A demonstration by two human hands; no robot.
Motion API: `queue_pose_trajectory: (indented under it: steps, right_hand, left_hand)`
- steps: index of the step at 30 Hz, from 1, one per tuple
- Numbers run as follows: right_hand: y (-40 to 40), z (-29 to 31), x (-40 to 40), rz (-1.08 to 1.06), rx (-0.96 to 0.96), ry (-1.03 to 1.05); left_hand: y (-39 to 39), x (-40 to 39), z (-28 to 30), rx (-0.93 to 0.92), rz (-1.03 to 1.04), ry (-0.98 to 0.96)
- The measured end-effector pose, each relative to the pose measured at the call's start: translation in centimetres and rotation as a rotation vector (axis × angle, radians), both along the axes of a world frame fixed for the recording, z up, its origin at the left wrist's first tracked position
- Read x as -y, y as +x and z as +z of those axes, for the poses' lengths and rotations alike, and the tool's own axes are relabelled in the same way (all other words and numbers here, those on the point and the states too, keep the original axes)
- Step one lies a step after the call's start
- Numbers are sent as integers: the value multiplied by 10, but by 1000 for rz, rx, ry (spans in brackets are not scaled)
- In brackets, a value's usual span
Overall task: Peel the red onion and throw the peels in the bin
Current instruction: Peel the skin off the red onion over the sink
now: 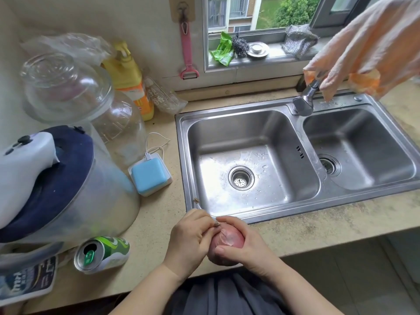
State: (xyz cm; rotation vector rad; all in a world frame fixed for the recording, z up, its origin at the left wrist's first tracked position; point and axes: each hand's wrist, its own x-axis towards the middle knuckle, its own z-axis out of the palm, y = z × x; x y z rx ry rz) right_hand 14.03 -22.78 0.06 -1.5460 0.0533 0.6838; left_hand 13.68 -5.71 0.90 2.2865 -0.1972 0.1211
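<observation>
The red onion is held over the counter's front edge, just in front of the sink. My right hand wraps around it from the right and below. My left hand pinches a dry bit of skin at the onion's top between thumb and fingers. A small scrap of peel lies on the sink's front left rim. No bin is in view.
A steel double sink with a tap fills the middle. To the left stand a glass jar, a lidded tub, a blue box and a tipped green can. A cloth hangs at upper right.
</observation>
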Motion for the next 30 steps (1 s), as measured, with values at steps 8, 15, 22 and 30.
queue_pose_trajectory:
  steps: [8, 15, 22, 30]
  right_hand:
    - [0, 4, 5, 4, -26, 90]
    - [1, 5, 1, -79, 162, -252]
    - [6, 11, 0, -160, 270, -113]
    - [16, 13, 3, -163, 544, -237]
  left_hand:
    - [15, -3, 15, -464, -70, -445]
    - [21, -3, 17, -359, -159, -4]
    - [3, 27, 11, -980, 140, -1142]
    - [-4, 40, 8, -724, 377, -854]
